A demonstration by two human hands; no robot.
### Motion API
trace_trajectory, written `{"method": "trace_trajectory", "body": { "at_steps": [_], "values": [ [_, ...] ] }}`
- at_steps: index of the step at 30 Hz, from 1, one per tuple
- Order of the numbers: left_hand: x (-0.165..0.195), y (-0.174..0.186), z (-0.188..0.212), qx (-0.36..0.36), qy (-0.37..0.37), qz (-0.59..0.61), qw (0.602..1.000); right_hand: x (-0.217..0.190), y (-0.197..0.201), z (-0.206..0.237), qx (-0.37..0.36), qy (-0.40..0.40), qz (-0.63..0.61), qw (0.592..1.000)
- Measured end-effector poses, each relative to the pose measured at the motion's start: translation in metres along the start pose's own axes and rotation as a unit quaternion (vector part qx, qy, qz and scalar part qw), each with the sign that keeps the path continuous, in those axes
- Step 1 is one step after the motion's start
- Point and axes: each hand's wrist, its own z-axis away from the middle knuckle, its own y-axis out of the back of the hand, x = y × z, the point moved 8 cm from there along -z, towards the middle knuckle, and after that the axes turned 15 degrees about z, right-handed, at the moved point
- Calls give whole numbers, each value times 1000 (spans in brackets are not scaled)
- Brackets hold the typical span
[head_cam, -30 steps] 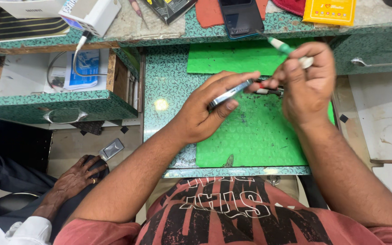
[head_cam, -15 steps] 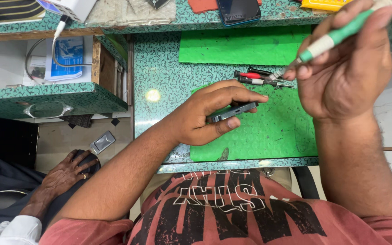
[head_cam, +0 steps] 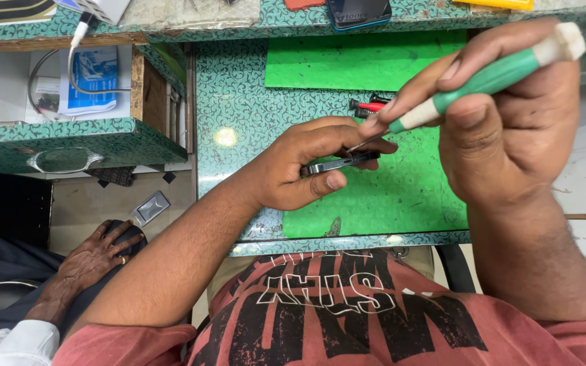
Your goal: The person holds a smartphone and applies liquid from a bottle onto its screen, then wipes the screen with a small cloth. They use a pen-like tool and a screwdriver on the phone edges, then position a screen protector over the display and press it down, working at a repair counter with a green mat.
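Over the near green mat point(head_cam: 408, 196), the left hand point(head_cam: 293, 169) has a closed grip around one dark phone point(head_cam: 337, 163), held on its edge. The right hand point(head_cam: 510, 129) pinches one green screwdriver point(head_cam: 483, 81), its tip touching this phone. Beyond the phone lie red-handled tools point(head_cam: 369, 106); their count is unclear. Farther on the table point(head_cam: 232, 102) is a second green mat point(head_cam: 354, 61), then another phone point(head_cam: 359, 12).

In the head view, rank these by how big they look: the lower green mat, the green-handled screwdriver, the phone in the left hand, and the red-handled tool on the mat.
1. Lower green mat, partly covered by both hands.
2. Green-handled screwdriver, though it is nearer the camera, so its look is inflated.
3. Phone, seen edge-on and partly hidden by the left hand.
4. Red-handled tool, mostly hidden.
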Motion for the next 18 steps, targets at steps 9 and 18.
{"method": "trace_trajectory", "body": {
  "at_steps": [9,18],
  "values": [
    [-4,3,4,9,-1,-28,1000,1,-10,0,-27,4,35,999],
    [2,1,-1,2,20,-61,998,2,-13,0,-33,11,31,999]
  ]
}}
